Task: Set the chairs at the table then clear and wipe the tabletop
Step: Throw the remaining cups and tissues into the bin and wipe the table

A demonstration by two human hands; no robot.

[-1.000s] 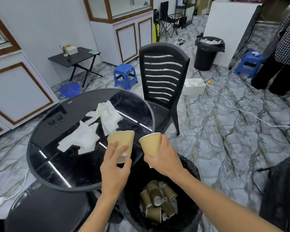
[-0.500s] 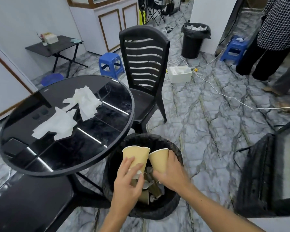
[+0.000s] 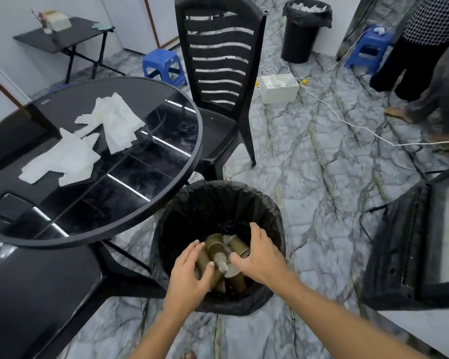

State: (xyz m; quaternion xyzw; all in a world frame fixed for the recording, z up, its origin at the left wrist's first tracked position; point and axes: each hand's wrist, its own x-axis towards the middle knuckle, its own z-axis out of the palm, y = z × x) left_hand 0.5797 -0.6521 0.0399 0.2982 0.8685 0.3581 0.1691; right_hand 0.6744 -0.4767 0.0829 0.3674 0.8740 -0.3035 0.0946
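A black bin (image 3: 208,203) lined with a black bag stands on the floor beside the round black glass table (image 3: 145,203). Several tan paper cups (image 3: 218,248) lie inside it. My left hand (image 3: 189,274) and my right hand (image 3: 259,255) hover over the bin's mouth, fingers spread, with no cup in either. Crumpled white tissues (image 3: 88,141) lie on the tabletop. A black slatted chair (image 3: 218,73) is set at the table's far side, and another black chair seat (image 3: 36,294) sits at the near left.
A blue stool (image 3: 165,64) and a small black side table (image 3: 62,35) stand behind. A second black bin (image 3: 305,29), a white box (image 3: 279,88) and white cables (image 3: 347,120) are on the marble floor. A person (image 3: 425,47) stands at the far right. A dark cabinet (image 3: 412,242) is close on the right.
Both hands lowered the two paper cups from beside the table into the bin and let go of them; the hands are now spread over the bin.
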